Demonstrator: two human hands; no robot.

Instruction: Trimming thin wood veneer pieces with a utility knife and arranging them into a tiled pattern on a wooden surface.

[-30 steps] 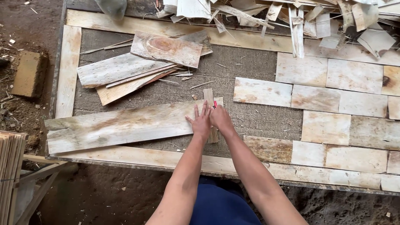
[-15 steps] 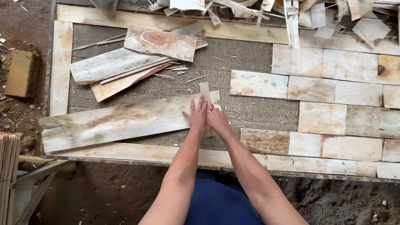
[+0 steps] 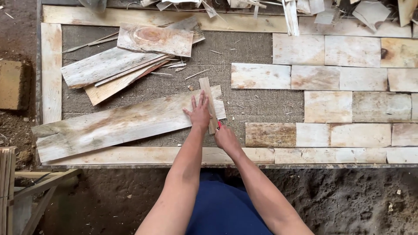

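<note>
A long pale veneer sheet [image 3: 117,124] lies slanted on the grey mat [image 3: 257,104]. Across its right end rests a narrow wooden strip [image 3: 208,102], standing roughly upright like a straightedge. My left hand [image 3: 199,112] presses flat on the sheet and the strip, fingers spread. My right hand [image 3: 225,136] is just below the strip's lower end, closed on a small red-handled tool [image 3: 219,125], most of it hidden in my fist.
Rectangular veneer pieces [image 3: 344,78] lie in brick-like rows on the right. A loose pile of veneer sheets [image 3: 130,58] sits at upper left, scraps [image 3: 305,8] along the top. Wooden frame boards [image 3: 51,69] edge the mat. A wood block [image 3: 11,85] and stacked slats [image 3: 6,187] stand at left.
My right hand has slid down along the strip from beside the left hand to the sheet's lower edge. The left hand stays pressed in place.
</note>
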